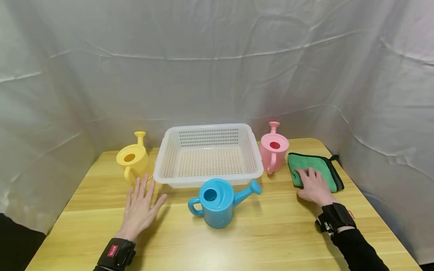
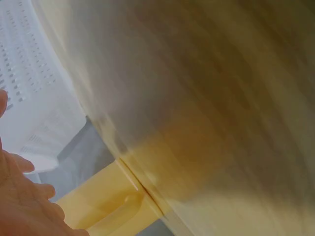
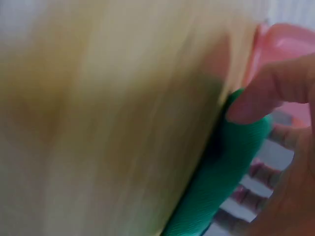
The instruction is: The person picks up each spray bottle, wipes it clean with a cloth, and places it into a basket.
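My left hand (image 1: 138, 212) is spread flat with straight fingers, low over the table in front of the yellow watering can (image 1: 135, 160) and holding nothing. The yellow can's handle (image 2: 115, 214) shows beyond the fingers in the left wrist view. My right hand (image 1: 315, 188) has its fingers bent on a folded green cloth (image 1: 313, 162) with black edging. In the right wrist view, the thumb and fingers pinch that green cloth (image 3: 216, 172). A blue watering can (image 1: 218, 210) stands upright between the hands, its spout to the right.
Behind the blue can sits a white perforated basket (image 1: 208, 180), with nothing in it. A pink watering can (image 1: 275, 150) stands just right of the basket. The wooden table (image 1: 271, 241) is bordered at the back and sides by a grey-white sheet (image 1: 217, 86).
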A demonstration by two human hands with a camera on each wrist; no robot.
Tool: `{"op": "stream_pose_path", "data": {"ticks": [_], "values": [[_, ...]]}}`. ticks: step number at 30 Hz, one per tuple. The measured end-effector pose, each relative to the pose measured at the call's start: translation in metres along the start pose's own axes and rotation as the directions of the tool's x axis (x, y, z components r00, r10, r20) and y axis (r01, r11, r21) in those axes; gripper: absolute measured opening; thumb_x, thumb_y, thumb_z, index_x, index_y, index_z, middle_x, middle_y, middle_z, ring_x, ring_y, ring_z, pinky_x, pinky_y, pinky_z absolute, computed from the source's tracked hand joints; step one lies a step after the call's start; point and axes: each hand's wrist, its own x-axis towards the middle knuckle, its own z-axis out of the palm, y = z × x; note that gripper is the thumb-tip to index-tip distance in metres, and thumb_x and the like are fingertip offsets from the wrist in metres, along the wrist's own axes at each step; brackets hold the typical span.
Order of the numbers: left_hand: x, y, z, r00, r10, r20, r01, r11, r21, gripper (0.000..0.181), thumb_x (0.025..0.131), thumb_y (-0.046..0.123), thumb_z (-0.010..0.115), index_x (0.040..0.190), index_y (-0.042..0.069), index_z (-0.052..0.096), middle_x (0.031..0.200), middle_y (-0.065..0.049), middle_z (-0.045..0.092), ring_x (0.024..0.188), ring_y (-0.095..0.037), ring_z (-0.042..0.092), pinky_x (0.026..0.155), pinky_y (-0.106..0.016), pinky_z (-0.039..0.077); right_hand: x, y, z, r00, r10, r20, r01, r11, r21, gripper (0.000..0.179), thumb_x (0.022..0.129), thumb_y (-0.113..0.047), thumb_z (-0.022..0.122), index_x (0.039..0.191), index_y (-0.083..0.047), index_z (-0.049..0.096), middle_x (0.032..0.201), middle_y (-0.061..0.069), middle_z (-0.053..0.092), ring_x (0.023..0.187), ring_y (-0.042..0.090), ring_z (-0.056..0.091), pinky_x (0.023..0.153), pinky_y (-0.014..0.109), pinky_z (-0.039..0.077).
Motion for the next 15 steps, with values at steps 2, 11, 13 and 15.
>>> {"op": "stream_pose_path", "data": {"ticks": [2,11,13,15], "values": [[-0.001,0.0,-0.002,1.0,0.004,-0.02,-0.005,1.0,-0.014,0.079,0.103,0.055,0.044,0.16,0.007,0.018,0.169,-0.02,0.006,0.156,-0.045,0.001,0.121,-0.069,0.003,0.007,0.008,-0.001,0.999,0.001,0.032,-0.001,1.0,-0.003,0.074,0.079,-0.007,0.066,0.147,0.005,0.038,0.131,0.04,0.039,0.117,0.061,0.038,0.091,0.068,0.04],[-0.014,0.009,0.0,0.881,0.089,-0.466,-0.167,0.977,-0.13,0.069,0.088,0.021,0.069,0.146,-0.003,0.041,0.151,-0.028,0.038,0.142,-0.047,0.033,0.111,-0.071,0.027,0.038,0.038,-0.004,1.0,0.0,0.027,-0.001,0.999,0.047,0.042,0.082,-0.004,0.062,0.119,0.015,0.055,0.115,0.043,0.052,0.106,0.059,0.053,0.089,0.065,0.046],[-0.015,0.014,0.002,0.821,0.149,-0.552,-0.258,0.958,-0.125,0.062,0.083,0.013,0.071,0.138,-0.007,0.048,0.14,-0.029,0.048,0.131,-0.045,0.044,0.105,-0.067,0.035,0.041,0.042,-0.003,1.0,0.015,0.006,-0.015,0.998,0.06,0.023,0.085,-0.008,0.063,0.099,0.01,0.058,0.101,0.037,0.058,0.094,0.053,0.058,0.079,0.06,0.048],[-0.014,0.022,0.001,0.791,0.246,-0.561,-0.361,0.927,-0.103,0.059,0.08,0.01,0.072,0.133,-0.006,0.052,0.13,-0.026,0.056,0.122,-0.039,0.051,0.101,-0.059,0.042,0.045,0.045,-0.003,0.999,0.028,-0.018,-0.027,0.997,0.066,0.018,0.088,-0.012,0.064,0.085,0.003,0.055,0.089,0.031,0.06,0.083,0.047,0.06,0.072,0.056,0.048]]}}
